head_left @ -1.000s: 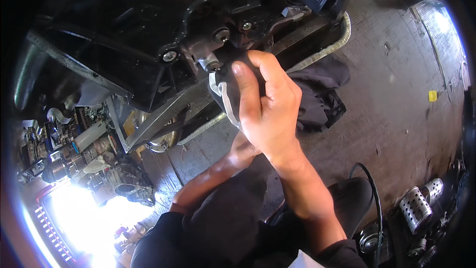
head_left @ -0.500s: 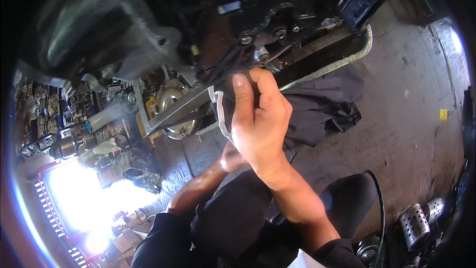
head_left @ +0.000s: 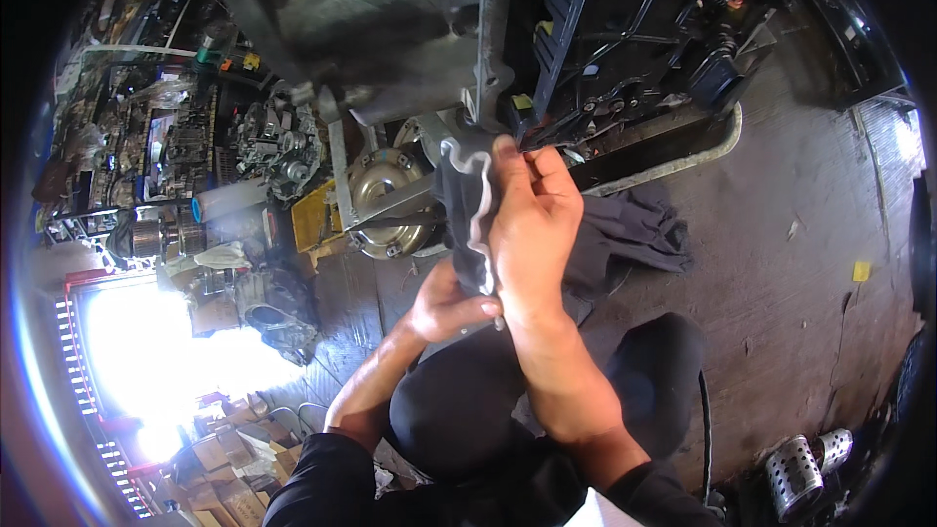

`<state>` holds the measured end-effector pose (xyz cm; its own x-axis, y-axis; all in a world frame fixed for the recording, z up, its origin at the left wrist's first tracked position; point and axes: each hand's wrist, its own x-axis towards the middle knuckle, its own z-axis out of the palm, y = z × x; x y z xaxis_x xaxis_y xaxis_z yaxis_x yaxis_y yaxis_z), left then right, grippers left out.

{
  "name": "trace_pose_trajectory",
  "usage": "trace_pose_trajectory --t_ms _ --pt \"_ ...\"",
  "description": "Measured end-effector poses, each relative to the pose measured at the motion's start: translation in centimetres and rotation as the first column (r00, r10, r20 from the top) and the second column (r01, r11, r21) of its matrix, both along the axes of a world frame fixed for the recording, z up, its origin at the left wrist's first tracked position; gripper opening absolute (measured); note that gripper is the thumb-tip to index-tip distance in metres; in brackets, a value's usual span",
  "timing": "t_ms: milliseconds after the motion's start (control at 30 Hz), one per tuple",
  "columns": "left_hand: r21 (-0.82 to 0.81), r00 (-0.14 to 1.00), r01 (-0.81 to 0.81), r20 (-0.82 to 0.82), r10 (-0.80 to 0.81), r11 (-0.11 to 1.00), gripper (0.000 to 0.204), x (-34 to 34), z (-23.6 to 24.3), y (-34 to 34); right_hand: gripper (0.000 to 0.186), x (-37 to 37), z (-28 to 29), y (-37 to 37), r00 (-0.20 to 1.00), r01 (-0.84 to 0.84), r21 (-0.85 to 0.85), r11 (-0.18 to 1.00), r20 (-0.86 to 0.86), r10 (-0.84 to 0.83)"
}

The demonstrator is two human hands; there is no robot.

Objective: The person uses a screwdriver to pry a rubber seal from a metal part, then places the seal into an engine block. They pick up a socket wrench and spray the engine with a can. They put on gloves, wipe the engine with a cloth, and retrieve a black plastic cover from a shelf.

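Observation:
My right hand [head_left: 532,224] grips the upper edge of a dark metal cover with a wavy pale rim [head_left: 468,200], held upright in front of me. My left hand [head_left: 449,303] holds the same cover from below, fingers curled under its lower end. Just above the cover hangs a large grey metal housing [head_left: 410,59] with a bracket [head_left: 493,29], and black machine parts with a spring [head_left: 644,29] sit to its right. My dark-clad knees [head_left: 547,390] are below the hands.
A round metal disc part [head_left: 386,200] and a yellow box [head_left: 310,218] lie on the floor to the left, with shelves of engine parts [head_left: 166,146] beyond. A dark rag [head_left: 634,234] and a long pan [head_left: 673,156] lie right. A perforated metal cylinder [head_left: 795,473] is at lower right.
The view has swung left and up, so the grey housing now fills the top. Both hands kept their hold on the cover, which has come away from the black assembly, now upper right.

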<state>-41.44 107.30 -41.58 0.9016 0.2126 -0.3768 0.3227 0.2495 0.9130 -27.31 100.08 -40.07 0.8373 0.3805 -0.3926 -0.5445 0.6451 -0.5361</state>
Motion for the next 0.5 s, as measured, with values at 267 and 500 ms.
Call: trace_pose_trajectory --t_ms 267,500 --pt "0.278 0.997 -0.047 -0.045 0.062 0.959 0.065 -0.2 6.8 0.4 0.016 -0.9 3.0 1.4 0.968 0.133 0.427 0.895 -0.251 -0.023" --pt "0.302 0.964 -0.235 0.195 0.181 0.924 0.073 1.0 11.4 -1.5 0.024 -0.5 5.5 1.7 0.969 0.12 0.735 0.668 -0.231 0.081"
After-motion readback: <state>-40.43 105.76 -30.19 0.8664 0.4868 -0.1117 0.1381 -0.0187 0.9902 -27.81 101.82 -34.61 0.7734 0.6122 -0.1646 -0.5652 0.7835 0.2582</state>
